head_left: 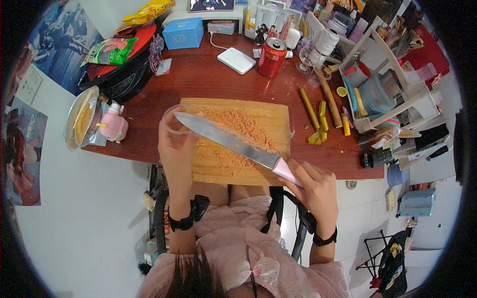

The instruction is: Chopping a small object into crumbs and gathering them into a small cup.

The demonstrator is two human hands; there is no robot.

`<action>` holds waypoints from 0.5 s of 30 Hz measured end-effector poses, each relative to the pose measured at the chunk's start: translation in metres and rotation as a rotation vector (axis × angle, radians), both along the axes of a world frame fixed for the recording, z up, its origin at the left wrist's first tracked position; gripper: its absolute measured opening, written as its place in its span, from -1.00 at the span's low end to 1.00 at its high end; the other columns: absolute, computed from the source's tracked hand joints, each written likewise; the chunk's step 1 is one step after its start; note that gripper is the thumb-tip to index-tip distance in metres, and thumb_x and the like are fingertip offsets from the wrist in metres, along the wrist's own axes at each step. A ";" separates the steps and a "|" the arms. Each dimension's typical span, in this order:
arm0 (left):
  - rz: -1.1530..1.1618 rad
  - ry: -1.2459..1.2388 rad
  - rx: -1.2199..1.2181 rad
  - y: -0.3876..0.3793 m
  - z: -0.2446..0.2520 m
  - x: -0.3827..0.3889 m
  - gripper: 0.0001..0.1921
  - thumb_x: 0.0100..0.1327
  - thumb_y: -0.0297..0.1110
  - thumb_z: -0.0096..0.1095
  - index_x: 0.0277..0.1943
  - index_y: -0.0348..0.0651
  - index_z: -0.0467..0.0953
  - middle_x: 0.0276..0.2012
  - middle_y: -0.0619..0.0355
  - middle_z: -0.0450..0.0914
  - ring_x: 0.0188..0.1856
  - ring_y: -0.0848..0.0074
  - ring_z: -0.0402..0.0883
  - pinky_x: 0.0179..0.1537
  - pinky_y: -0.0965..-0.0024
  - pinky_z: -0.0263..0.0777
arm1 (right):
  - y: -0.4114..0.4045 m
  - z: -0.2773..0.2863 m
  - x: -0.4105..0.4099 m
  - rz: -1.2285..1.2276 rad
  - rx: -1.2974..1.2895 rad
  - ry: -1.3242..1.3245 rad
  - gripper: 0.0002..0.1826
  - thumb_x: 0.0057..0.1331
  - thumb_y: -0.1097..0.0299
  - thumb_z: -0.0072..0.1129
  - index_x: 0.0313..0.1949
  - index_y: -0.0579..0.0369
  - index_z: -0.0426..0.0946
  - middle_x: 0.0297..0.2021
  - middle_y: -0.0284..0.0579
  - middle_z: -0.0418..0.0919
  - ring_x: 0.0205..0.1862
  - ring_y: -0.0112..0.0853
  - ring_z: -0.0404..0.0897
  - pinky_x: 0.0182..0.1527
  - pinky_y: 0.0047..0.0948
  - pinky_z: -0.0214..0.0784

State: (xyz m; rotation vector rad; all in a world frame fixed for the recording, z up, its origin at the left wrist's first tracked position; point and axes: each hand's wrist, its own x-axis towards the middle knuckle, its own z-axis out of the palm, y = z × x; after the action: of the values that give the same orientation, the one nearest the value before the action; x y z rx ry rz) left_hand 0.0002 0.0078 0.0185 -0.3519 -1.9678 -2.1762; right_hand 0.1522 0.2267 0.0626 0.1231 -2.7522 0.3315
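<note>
My right hand (311, 186) grips the pink handle of a kitchen knife (227, 139). Its broad blade slants up to the left over a wooden cutting board (274, 111). Finely chopped orange food (238, 123) lies on the board on both sides of the blade. At the board's left edge, my left hand (177, 141) holds a clear round plastic container (179, 108), its rim close to the knife tip. What is inside the container is hard to make out.
A red drink can (272, 57), a white power bank (236, 60) and a blue box (182, 33) stand behind the board. Right of it lie a rolling pin (329, 98) and yellow wrappers (319, 126). At left are a pink bottle-shaped figure (113, 123) and a foil bowl (82, 119).
</note>
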 end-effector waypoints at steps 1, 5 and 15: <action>0.002 0.022 0.008 0.000 -0.001 0.000 -0.52 0.23 -0.64 0.25 0.21 -0.28 0.33 0.11 0.13 0.46 0.13 0.51 0.48 0.13 0.43 0.39 | 0.002 -0.001 0.002 0.000 0.002 0.000 -0.62 0.07 0.19 0.43 -0.20 0.14 0.57 -0.51 -0.16 0.49 -0.55 -0.21 0.54 -0.52 -0.30 0.34; 0.078 0.002 0.074 -0.003 -0.004 -0.003 -0.51 0.23 -0.62 0.26 0.22 -0.27 0.32 0.10 0.11 0.45 0.14 0.49 0.46 0.15 0.43 0.38 | 0.005 -0.004 0.005 -0.010 0.000 0.003 -0.62 0.06 0.20 0.44 -0.21 0.14 0.57 -0.51 -0.16 0.49 -0.54 -0.21 0.54 -0.51 -0.29 0.34; 0.163 -0.079 -0.033 -0.009 -0.007 0.002 -0.42 0.15 -0.58 0.36 0.23 -0.25 0.30 0.11 0.08 0.40 0.16 0.45 0.40 0.20 0.41 0.32 | 0.010 -0.016 0.005 -0.029 -0.266 -0.013 -0.66 0.16 0.18 0.39 -0.16 0.09 0.57 -0.42 -0.15 0.54 -0.50 -0.22 0.60 -0.49 -0.34 0.41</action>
State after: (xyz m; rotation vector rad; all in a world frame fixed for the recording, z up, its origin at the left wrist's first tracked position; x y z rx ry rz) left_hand 0.0024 -0.0014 0.0115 -0.1065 -1.9984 -2.0879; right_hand 0.1574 0.2366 0.0465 0.0118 -2.6898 0.6866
